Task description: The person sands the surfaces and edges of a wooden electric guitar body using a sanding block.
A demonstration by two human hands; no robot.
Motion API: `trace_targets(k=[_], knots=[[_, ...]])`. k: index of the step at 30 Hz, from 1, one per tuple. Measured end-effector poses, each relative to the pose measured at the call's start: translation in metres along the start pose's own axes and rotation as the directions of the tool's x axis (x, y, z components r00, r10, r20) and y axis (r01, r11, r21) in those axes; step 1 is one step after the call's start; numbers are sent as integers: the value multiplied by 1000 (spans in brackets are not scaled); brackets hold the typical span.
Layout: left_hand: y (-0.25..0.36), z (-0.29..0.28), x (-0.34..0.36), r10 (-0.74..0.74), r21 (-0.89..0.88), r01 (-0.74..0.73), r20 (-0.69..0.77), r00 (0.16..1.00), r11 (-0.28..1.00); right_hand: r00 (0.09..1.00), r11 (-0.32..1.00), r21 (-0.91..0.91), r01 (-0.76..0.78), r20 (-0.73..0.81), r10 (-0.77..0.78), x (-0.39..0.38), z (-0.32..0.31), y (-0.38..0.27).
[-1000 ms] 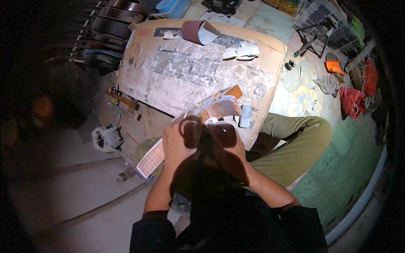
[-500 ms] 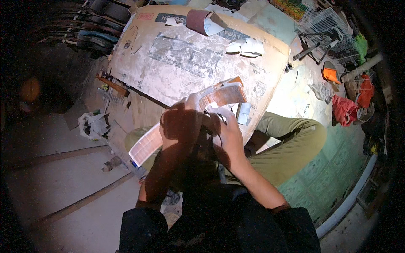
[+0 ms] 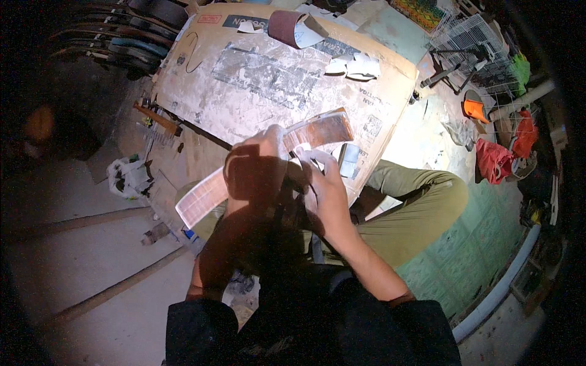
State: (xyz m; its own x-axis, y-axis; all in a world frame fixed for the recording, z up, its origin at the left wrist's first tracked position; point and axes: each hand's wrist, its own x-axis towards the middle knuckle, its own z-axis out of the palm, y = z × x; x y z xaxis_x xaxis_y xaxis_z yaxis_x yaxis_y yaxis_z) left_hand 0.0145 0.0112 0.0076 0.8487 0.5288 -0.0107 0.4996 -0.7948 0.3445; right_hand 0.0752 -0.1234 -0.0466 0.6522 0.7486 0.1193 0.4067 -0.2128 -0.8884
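A long curved strip (image 3: 320, 129), reddish-brown on its face with whitish dusty edges, is held over my lap. It runs from the lower left, behind my left hand, to the upper right; its middle is hidden. My left hand (image 3: 255, 165), mostly in shadow, is closed around that middle. My right hand (image 3: 325, 192) has its fingers bent and drawn together at the strip's lower edge, just right of the left hand. Pale dust covers its fingertips. Whatever lies between those fingers is too hidden to name.
A dusty cardboard sheet (image 3: 262, 91) lies ahead, bearing a curled brown sandpaper piece (image 3: 287, 29) and torn white paper (image 3: 354, 66). A blue-grey folded piece (image 3: 349, 160) lies by its right edge. Wire racks (image 3: 473, 36), an orange item (image 3: 474, 108) and red cloth (image 3: 493, 160) are at right.
The strip and my left hand have shifted slightly left, and the strip's right end is turned a little. My right hand stays at its lower edge, its fingers slightly moved.
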Motion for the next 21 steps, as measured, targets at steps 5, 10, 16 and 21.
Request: trace_targets(k=[5, 10, 16, 21], knots=[[-13, 20, 0, -12, 124, 27, -118, 993, 992, 999, 999, -28, 28, -21, -29, 18, -1, -6], [-9, 21, 5, -151, 44, 151, 7, 988, 988, 999, 991, -129, -35, -11, 33, 3, -1, 4], [-16, 20, 1, -32, -35, 31, -50, 998, 999, 998, 997, 25, -68, -2, 68, -2, 1, 8], [-44, 61, -11, -285, 170, 293, -70, 956, 941, 997, 990, 120, -81, -1, 82, 7, 2, 0]])
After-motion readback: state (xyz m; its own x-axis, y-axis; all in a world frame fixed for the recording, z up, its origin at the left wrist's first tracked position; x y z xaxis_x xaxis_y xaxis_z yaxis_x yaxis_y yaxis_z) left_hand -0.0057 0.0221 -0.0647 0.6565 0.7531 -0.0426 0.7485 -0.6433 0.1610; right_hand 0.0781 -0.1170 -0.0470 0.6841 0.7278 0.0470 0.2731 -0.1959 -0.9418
